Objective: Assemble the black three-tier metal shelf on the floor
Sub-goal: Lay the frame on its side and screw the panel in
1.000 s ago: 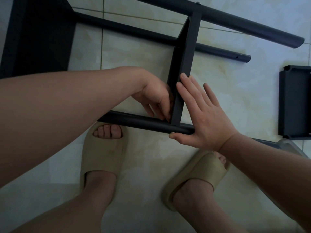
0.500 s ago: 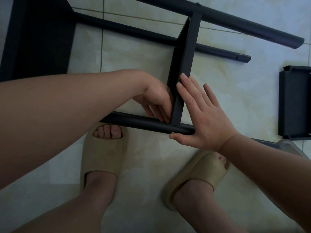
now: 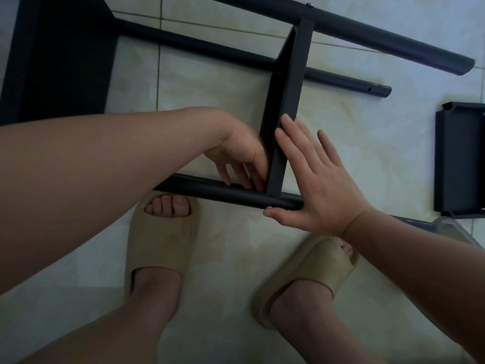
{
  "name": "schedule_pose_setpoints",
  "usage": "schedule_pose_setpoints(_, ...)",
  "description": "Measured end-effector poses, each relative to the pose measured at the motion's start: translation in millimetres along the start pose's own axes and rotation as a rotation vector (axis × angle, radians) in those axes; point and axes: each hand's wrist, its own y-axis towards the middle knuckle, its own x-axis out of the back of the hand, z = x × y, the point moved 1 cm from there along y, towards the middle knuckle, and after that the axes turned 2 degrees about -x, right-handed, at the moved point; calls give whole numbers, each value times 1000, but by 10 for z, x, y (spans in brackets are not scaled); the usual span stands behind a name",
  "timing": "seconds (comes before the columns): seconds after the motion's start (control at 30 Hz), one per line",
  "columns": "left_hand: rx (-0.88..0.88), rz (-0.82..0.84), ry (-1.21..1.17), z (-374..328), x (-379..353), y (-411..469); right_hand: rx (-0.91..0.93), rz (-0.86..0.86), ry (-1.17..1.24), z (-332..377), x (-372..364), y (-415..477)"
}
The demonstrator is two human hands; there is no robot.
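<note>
Head view, looking down on a pale tiled floor [image 3: 354, 143], where the partly built black shelf [image 3: 296, 48] lay on its side. Landmark: the middle tier [image 3: 290, 95], seen nearly edge-on, which ran from the far pole [image 3: 380, 39] across the second pole [image 3: 210, 47] to the near pole [image 3: 210, 190]. Far to the left of the tier, a broad black end panel [image 3: 60, 61] met the poles. Well to the right of the tier, a separate black tray [image 3: 459, 164] lay flat on the tiles, apart from the shelf, with a clear plastic object [image 3: 451, 227] of indeterminate kind just beside it. A small screw head [image 3: 309, 5] showed on the far pole at the tier's far end. Below the tier's near end stood two feet in beige slippers, left [image 3: 160, 248] and right [image 3: 315, 266], the left toe just beside the near pole. The left forearm crossed the view left of the tier and hid part of the near pole; the right hand [image 3: 320, 185] covered that pole immediately right of the tier. The left hand [image 3: 241, 158] reached down along the tier's left face, fingertips at the corner where tier met near pole; whether they pinched anything could not be determined. The right hand lay flat against the tier's right face, fingers straight, thumb at the near pole. The hands were apart, with only the tier between them.
</note>
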Motion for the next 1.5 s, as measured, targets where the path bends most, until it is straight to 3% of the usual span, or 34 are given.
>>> schedule_pose_setpoints(1.27,-99,-15,-61,-7,-8,3,5,5,-7,-6,-6,3)
schedule_pose_setpoints(1.4,-44,-182,-54,10,19,-85,9,14,-6,-11,-3,-9)
schedule_pose_setpoints(1.5,26,-316,83,-12,-15,-245,-5,57,4,9,37,4)
